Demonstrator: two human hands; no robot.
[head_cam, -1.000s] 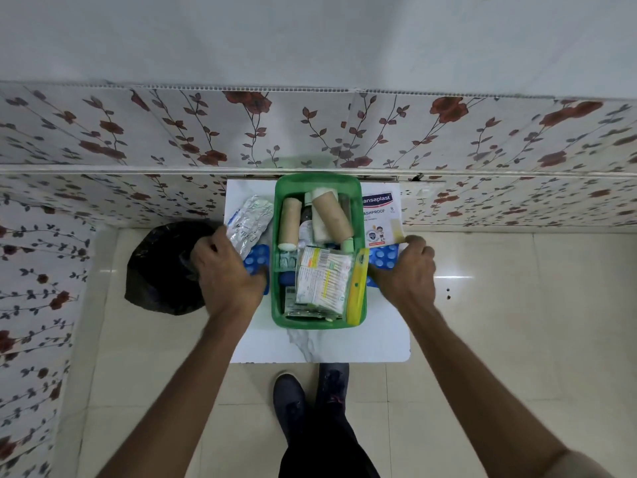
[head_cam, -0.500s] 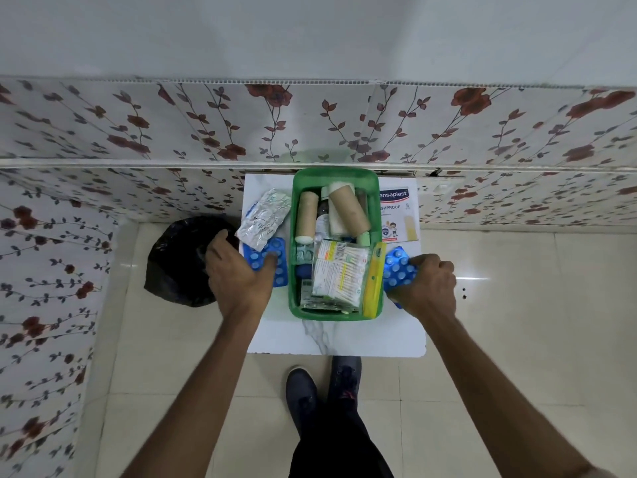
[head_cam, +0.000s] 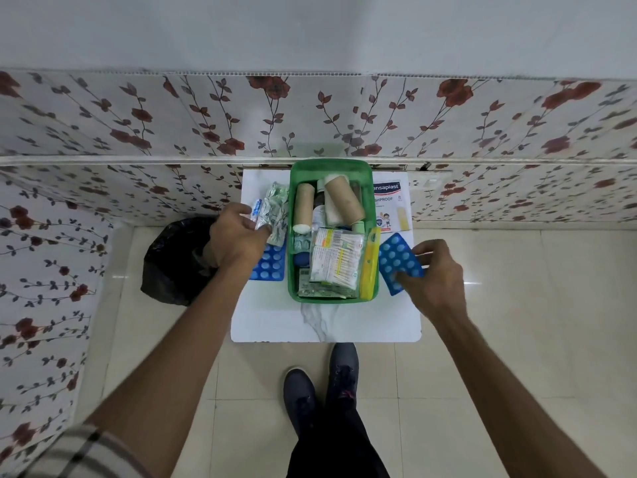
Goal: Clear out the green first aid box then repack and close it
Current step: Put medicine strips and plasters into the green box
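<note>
The green first aid box (head_cam: 331, 167) stands open on a small white table (head_cam: 324, 322), holding two tan bandage rolls (head_cam: 343, 201), a leaflet packet (head_cam: 336, 257), a yellow tube (head_cam: 369, 263) and other items. My right hand (head_cam: 434, 274) holds a blue pill strip (head_cam: 398, 260) just right of the box. My left hand (head_cam: 238, 236) pinches silver foil strips (head_cam: 275, 208) left of the box. A second blue pill strip (head_cam: 270, 267) lies on the table under that hand.
A plaster pack (head_cam: 391, 205) lies on the table right of the box. A black bag (head_cam: 175, 260) sits on the floor to the left. A floral wall panel (head_cam: 310, 115) runs behind the table. My shoes (head_cam: 320, 381) are at the table's front edge.
My right hand has lifted its blue pill strip clear of the table. My left hand left the other blue strip and moved back to grip the foil strips.
</note>
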